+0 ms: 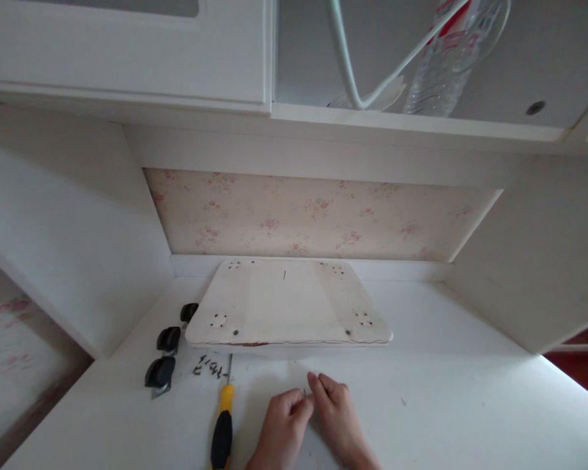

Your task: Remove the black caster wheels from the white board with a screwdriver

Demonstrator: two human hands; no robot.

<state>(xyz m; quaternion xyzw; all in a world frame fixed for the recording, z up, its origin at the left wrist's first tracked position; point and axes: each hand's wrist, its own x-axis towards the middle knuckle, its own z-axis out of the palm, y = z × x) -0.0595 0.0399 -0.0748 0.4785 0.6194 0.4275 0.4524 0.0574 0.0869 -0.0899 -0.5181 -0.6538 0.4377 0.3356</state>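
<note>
My left hand is closed in a pinch over the white tabletop, and a thin metal tip that looks like a screw pokes up between its fingers. Touching it, my right hand is also closed, its fingertips pressed together; what they hold, if anything, is hidden. Just beyond both hands lies a white rounded board with groups of small holes near its corners. Several small dark screws are scattered left of the hands. Beside them rests a yellow and black screwdriver, its shaft pointing toward the board.
Three black casters with metal plates stand in a row left of the board, the nearest caster lowest in view. Side panels flank the white tabletop. Overhead, an open shelf holds a plastic bottle and a white cable.
</note>
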